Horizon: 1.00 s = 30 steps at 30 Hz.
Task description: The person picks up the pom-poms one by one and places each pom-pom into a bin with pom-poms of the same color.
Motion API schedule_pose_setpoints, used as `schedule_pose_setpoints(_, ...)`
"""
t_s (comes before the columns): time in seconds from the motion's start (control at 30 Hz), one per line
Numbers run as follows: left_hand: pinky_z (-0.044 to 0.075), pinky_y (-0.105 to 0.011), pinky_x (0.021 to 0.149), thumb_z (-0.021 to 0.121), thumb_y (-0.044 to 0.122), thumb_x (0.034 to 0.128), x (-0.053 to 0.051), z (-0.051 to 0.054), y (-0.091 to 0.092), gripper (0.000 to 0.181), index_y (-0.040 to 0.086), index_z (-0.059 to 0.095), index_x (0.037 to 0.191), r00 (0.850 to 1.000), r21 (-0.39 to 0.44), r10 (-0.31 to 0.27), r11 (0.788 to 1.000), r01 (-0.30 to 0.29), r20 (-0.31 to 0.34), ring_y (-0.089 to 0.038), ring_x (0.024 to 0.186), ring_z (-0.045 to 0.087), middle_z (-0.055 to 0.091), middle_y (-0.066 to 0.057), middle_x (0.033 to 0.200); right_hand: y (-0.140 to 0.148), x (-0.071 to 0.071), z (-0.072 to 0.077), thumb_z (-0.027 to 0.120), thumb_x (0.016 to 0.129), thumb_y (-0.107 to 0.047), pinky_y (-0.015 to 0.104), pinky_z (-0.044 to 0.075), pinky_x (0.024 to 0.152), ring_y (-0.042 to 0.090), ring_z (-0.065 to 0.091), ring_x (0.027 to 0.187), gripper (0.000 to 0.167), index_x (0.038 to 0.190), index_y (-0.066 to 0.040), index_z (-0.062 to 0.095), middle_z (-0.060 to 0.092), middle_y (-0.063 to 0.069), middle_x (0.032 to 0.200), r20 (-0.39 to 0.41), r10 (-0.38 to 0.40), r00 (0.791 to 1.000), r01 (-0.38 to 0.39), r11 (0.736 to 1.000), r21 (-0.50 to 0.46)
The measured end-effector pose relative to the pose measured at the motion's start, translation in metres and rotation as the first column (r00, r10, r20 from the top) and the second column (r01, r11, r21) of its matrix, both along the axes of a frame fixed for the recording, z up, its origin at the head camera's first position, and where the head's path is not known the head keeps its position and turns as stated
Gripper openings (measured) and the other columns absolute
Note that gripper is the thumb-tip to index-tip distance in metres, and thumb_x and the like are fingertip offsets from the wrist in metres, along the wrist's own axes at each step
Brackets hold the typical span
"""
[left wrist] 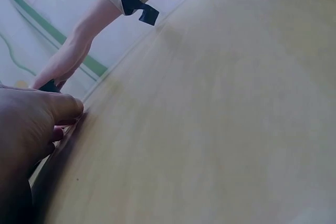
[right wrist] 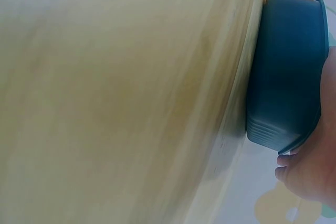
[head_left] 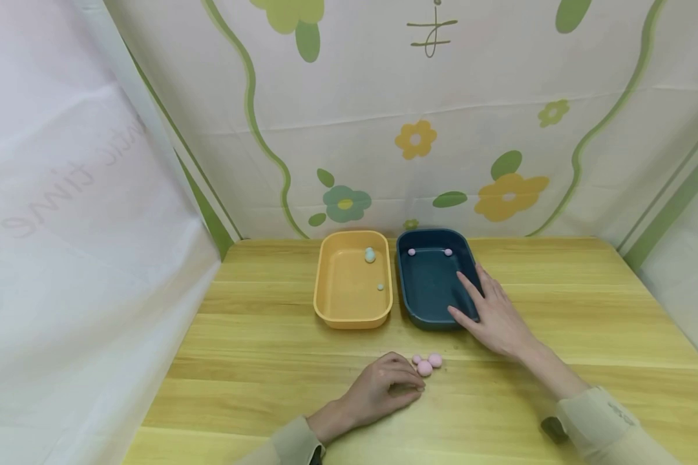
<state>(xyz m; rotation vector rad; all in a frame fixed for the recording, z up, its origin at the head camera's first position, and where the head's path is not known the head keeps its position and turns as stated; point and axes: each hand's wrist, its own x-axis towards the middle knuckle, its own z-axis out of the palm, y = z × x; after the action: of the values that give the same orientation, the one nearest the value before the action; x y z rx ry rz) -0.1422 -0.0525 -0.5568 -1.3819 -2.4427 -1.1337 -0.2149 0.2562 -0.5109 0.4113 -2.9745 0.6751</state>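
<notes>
Three pink balls (head_left: 424, 369) lie close together on the table in front of the trays. Just beside them, my left hand (head_left: 380, 389) rests with its fingers loosely curled; nothing shows in its grasp. Spread over the right rim of the dark blue tray (head_left: 436, 321) is my right hand (head_left: 494, 316), thumb and index finger reaching over the inside. Two small pink balls (head_left: 448, 252) sit at the far end of that tray. In the right wrist view the hand (right wrist: 310, 166) is at the blue tray's (right wrist: 286, 72) rim.
A yellow tray (head_left: 351, 323) stands left of the blue one, holding a few pale green balls (head_left: 370, 256). The wooden table (head_left: 256, 361) reaches back to a patterned cloth (head_left: 349, 116), with more cloth at both sides.
</notes>
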Motion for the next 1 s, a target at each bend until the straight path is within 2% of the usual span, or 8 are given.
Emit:
schedule_pose_setpoints(0.13, 0.053, -0.014, 0.110, 0.085, 0.013, 0.0980, 0.001, 0.001, 0.000, 0.014, 0.013, 0.086, 0.112, 0.999, 0.001, 0.009, 1.000, -0.009, 0.034, -0.012, 0.115, 0.073, 0.086, 0.004, 0.110, 0.000, 0.000, -0.001, 0.061, 0.109, -0.057, 0.082, 0.025, 0.127, 0.060, 0.018, 0.165, 0.087, 0.176, -0.016, 0.026, 0.006, 0.030, 0.183, -0.001, -0.002, 1.000, 0.002, 1.000, 0.002)
schedule_pose_setpoints(0.2, 0.053, -0.013, 0.109, 0.085, 0.011, 0.0969, 0.001, 0.000, 0.000, 0.015, 0.012, 0.086, 0.112, 1.000, 0.025, 0.019, 0.999, -0.020, 0.024, -0.012, 0.114, 0.073, 0.086, 0.003, 0.110, 0.000, 0.000, -0.001, 0.061, 0.109, -0.057, 0.082, 0.025, 0.127, 0.060, 0.019, 0.164, 0.087, 0.176, -0.016, 0.026, 0.006, 0.029, 0.183, -0.001, -0.003, 1.000, 0.003, 1.000, 0.003)
schedule_pose_setpoints(0.4, 0.056, -0.015, 0.105, 0.089, 0.004, 0.0907, 0.000, 0.001, 0.001, 0.020, 0.010, 0.085, 0.109, 0.993, 0.169, 0.072, 0.984, -0.056, -0.089, -0.010, 0.108, 0.076, 0.085, 0.002, 0.108, 0.000, 0.000, -0.001, 0.061, 0.109, -0.058, 0.082, 0.027, 0.126, 0.059, 0.019, 0.165, 0.087, 0.177, -0.017, 0.024, 0.005, 0.028, 0.184, 0.001, -0.006, 1.000, 0.006, 1.000, 0.004)
schedule_pose_setpoints(0.53, 0.059, -0.019, 0.103, 0.089, -0.001, 0.0875, 0.001, 0.006, 0.001, 0.023, 0.008, 0.084, 0.108, 0.990, 0.261, 0.086, 0.964, -0.055, -0.108, -0.013, 0.106, 0.078, 0.086, 0.000, 0.107, 0.000, 0.000, -0.001, 0.061, 0.109, -0.057, 0.082, 0.028, 0.126, 0.058, 0.020, 0.165, 0.087, 0.177, -0.017, 0.025, 0.006, 0.028, 0.184, -0.001, -0.007, 1.000, 0.007, 1.000, 0.000)
schedule_pose_setpoints(0.7, 0.061, -0.023, 0.103, 0.090, -0.004, 0.0846, 0.000, 0.015, 0.001, 0.026, 0.007, 0.083, 0.107, 0.983, 0.325, 0.114, 0.944, -0.062, -0.142, -0.015, 0.104, 0.079, 0.086, -0.004, 0.106, -0.001, 0.000, -0.001, 0.061, 0.109, -0.056, 0.082, 0.028, 0.125, 0.058, 0.020, 0.165, 0.087, 0.176, -0.016, 0.025, 0.006, 0.029, 0.184, -0.004, -0.008, 1.000, 0.008, 1.000, -0.004)
schedule_pose_setpoints(1.0, 0.063, -0.026, 0.099, 0.090, -0.006, 0.0833, -0.016, 0.030, -0.002, 0.026, 0.006, 0.082, 0.104, 0.976, 0.398, 0.128, 0.916, -0.050, -0.174, -0.017, 0.099, 0.080, 0.085, -0.006, 0.102, 0.000, 0.000, -0.002, 0.062, 0.109, -0.056, 0.081, 0.028, 0.126, 0.057, 0.019, 0.166, 0.086, 0.175, -0.013, 0.027, 0.008, 0.029, 0.183, -0.024, -0.005, 1.000, 0.005, 1.000, 0.003)
